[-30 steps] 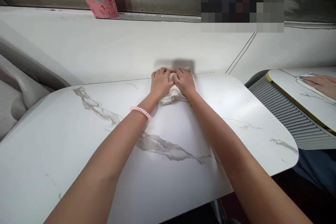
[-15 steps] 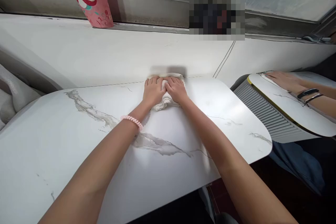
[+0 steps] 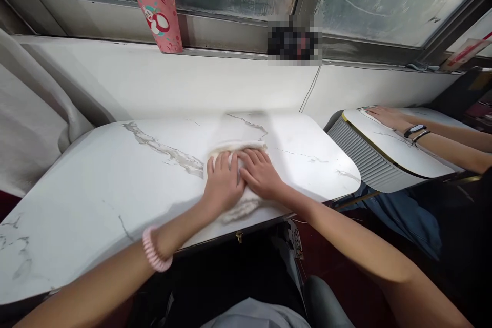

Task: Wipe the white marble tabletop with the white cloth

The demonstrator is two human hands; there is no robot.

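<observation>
A folded white cloth [image 3: 246, 207] lies on the white marble-patterned tabletop [image 3: 154, 184], close to its near edge. My left hand [image 3: 223, 179] presses flat on the left part of the cloth, fingers stretched forward. Beside it, my right hand [image 3: 261, 171] lies flat on the right part. The two thumbs meet near the middle. Both palms hide much of the cloth. A pink coiled band [image 3: 154, 251] circles my left wrist.
A pink paper cup [image 3: 163, 20] stands on the window ledge, with a blurred dark object [image 3: 294, 43] farther right. Pale fabric [image 3: 31, 118] hangs at the left. Another person's hand [image 3: 386, 117] rests on a second marble-patterned table [image 3: 407, 148] at the right.
My hands and the cloth have slid from the table's far edge by the wall toward its near edge. The camera view has tilted up, showing more window.
</observation>
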